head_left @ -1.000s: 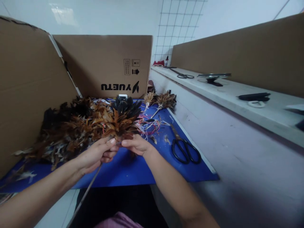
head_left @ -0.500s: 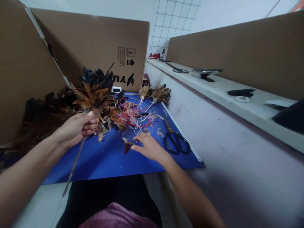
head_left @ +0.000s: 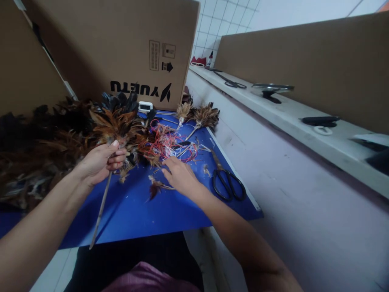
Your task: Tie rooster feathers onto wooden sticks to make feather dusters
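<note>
My left hand (head_left: 101, 162) is closed round a feather duster (head_left: 117, 119) where its brown and black feathers meet the thin stick (head_left: 100, 213), which slants down toward me. My right hand (head_left: 179, 176) rests palm down on the blue mat (head_left: 146, 215), fingers reaching into a tangle of red and white strings (head_left: 170, 144). I cannot tell whether its fingers hold anything. A loose brown feather (head_left: 154, 188) lies just left of that hand.
A heap of dark and brown feathers (head_left: 33, 150) fills the left side. Black scissors (head_left: 226, 182) lie on the mat's right edge. Two small feather bundles (head_left: 200, 115) sit at the back. Cardboard boxes (head_left: 121, 44) wall the back and left. A ledge (head_left: 282, 109) on the right carries tools.
My hands parted: the left lifted the duster up and left, the right dropped to the mat, then slid forward to the strings. The view swung slightly.
</note>
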The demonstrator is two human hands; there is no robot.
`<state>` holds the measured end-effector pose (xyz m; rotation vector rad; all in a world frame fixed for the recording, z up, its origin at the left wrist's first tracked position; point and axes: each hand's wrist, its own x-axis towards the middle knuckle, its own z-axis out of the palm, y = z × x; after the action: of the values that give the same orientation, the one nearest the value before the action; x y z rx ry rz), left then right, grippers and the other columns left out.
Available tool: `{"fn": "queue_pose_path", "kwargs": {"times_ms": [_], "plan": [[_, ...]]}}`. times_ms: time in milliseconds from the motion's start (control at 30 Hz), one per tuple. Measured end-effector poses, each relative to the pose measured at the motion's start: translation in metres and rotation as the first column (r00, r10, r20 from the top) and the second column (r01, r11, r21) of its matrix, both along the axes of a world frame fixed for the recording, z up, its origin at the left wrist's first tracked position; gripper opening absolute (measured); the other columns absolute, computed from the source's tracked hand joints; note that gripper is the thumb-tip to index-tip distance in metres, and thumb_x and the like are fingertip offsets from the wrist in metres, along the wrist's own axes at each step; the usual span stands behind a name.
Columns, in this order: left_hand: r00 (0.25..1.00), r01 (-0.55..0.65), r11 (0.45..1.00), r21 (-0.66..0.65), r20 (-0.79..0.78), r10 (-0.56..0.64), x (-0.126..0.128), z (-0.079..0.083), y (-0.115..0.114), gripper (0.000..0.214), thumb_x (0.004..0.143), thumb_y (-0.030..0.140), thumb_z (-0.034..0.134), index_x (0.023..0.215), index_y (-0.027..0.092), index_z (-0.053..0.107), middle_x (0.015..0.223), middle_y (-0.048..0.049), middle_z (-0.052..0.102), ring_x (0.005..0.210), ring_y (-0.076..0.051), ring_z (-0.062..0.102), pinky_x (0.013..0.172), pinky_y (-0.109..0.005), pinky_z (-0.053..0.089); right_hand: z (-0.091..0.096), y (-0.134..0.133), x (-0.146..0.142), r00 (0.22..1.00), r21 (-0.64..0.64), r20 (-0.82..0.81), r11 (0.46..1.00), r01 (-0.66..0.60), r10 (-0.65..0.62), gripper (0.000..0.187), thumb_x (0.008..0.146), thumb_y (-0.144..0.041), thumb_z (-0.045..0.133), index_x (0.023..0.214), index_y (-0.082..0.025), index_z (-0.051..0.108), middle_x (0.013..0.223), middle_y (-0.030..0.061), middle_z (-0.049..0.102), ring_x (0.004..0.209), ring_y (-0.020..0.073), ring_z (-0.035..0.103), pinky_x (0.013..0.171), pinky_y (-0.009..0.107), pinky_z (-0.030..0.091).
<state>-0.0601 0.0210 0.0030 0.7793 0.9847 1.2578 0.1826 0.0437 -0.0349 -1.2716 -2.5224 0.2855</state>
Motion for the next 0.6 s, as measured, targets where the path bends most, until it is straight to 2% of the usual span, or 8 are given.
{"fn": "queue_pose_path", "kwargs": {"times_ms": [100,200,300,367,433,467,533,600], "plan": [[1.000,0.006,0.999,0.035,-0.006,-0.006,-0.006,0.000,0.000,0.012,0.088,0.015,0.053,0.079,0.015,0.045,0.061,0.0067,0.034,0.043,-0.003,0.026,0.036,-0.011,0.027,0.000,0.018,-0.022,0.993,0.008,0.110,0.999,-0.036,0.035,0.039,0.088,-0.036,0.053,0.120,-0.014,0.054,0.119,0.0137,0.059,0.099,0.0263,0.062,0.079,0.039,0.051],[0.999,-0.002,0.999,0.036,-0.041,0.004,-0.009,0.002,-0.003,0.015,0.088,0.020,0.054,0.077,0.015,0.045,0.061,0.0062,0.034,0.044,-0.003,0.026,0.037,-0.012,0.031,-0.007,0.033,-0.055,0.979,0.005,0.194,0.998,-0.065,0.063,0.032,0.088,-0.025,0.050,0.118,-0.013,0.053,0.115,0.0142,0.061,0.094,0.0260,0.065,0.076,0.039,0.053],[0.998,-0.020,0.999,0.026,-0.059,0.021,-0.011,0.004,-0.005,0.016,0.086,0.023,0.058,0.078,0.015,0.047,0.062,0.0057,0.034,0.045,-0.003,0.027,0.036,-0.012,0.031,-0.010,0.043,-0.091,0.977,0.004,0.176,0.992,-0.123,0.121,0.029,0.088,-0.009,0.039,0.113,-0.015,0.053,0.110,0.0113,0.064,0.090,0.0220,0.066,0.073,0.033,0.053],[0.998,-0.038,0.999,0.025,-0.058,0.039,-0.013,0.005,-0.006,0.015,0.083,0.024,0.061,0.079,0.015,0.049,0.063,0.0052,0.034,0.047,-0.004,0.028,0.036,-0.013,0.033,-0.003,0.046,-0.105,0.963,0.005,0.103,0.968,-0.251,0.249,0.030,0.090,-0.010,0.037,0.116,-0.016,0.051,0.114,0.0099,0.063,0.092,0.0206,0.065,0.073,0.031,0.052],[0.997,-0.048,0.998,0.027,-0.058,0.049,-0.015,0.006,-0.008,0.016,0.080,0.024,0.064,0.079,0.015,0.051,0.064,0.0043,0.034,0.048,-0.005,0.030,0.036,-0.014,0.035,0.009,0.042,-0.103,0.931,0.034,0.037,0.931,-0.364,0.363,0.029,0.094,-0.015,0.035,0.120,-0.017,0.048,0.117,0.0085,0.061,0.098,0.0194,0.063,0.079,0.031,0.052],[0.997,-0.055,0.998,0.027,-0.059,0.056,-0.016,0.007,-0.009,0.017,0.079,0.024,0.065,0.077,0.015,0.051,0.064,0.0039,0.035,0.049,-0.005,0.030,0.036,-0.014,0.035,0.016,0.037,-0.094,0.927,0.052,0.024,0.926,-0.375,0.374,0.028,0.096,-0.018,0.034,0.120,-0.018,0.048,0.116,0.0079,0.061,0.100,0.0190,0.062,0.083,0.031,0.051],[0.995,-0.079,0.997,0.021,-0.067,0.080,-0.017,0.009,-0.012,0.020,0.076,0.026,0.068,0.074,0.015,0.051,0.064,0.0034,0.035,0.049,-0.006,0.030,0.035,-0.015,0.035,0.028,0.021,-0.066,0.940,0.052,0.063,0.939,-0.339,0.336,0.028,0.098,-0.026,0.035,0.119,-0.017,0.051,0.113,0.0083,0.060,0.103,0.0202,0.060,0.087,0.035,0.050],[0.992,-0.103,0.995,0.001,-0.075,0.103,-0.017,0.011,-0.014,0.023,0.074,0.027,0.070,0.072,0.016,0.050,0.063,0.0032,0.034,0.049,-0.006,0.030,0.033,-0.015,0.034,0.034,0.000,-0.031,0.954,-0.073,0.111,0.960,-0.271,0.278,0.032,0.096,-0.036,0.044,0.122,-0.017,0.051,0.114,0.0084,0.059,0.099,0.0213,0.061,0.084,0.037,0.052]]}}
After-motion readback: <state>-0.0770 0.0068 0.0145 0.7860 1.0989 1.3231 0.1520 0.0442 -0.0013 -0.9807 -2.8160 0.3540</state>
